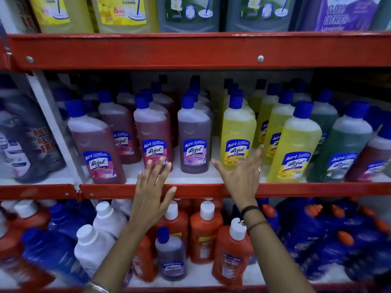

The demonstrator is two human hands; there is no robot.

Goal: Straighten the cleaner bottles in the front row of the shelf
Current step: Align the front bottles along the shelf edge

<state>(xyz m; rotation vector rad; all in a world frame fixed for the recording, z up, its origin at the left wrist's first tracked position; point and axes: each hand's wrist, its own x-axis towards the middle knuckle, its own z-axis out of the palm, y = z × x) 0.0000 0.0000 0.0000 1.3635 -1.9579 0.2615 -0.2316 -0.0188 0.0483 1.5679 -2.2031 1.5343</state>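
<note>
The middle shelf (190, 177) carries blue-capped cleaner bottles. Its front row runs from a pink bottle (96, 144) at the left, through a second pink bottle (153, 134) and a purple bottle (193, 136), to two yellow bottles (238, 134) (296, 144) and a green bottle (342, 149). My left hand (153, 187) is open, fingers spread, with the fingertips at the base of the second pink bottle. My right hand (241, 176) is open, its fingers at the lower right side of the first yellow bottle. The purple bottle stands between the two hands, untouched.
Red steel shelf rails (211, 51) run above and below. Large cleaner jugs (188, 13) fill the top shelf. The lower shelf holds orange bottles (205, 233), white bottles (95, 244) and blue bottles (317, 229). A white upright post (55, 127) bounds the bay at left.
</note>
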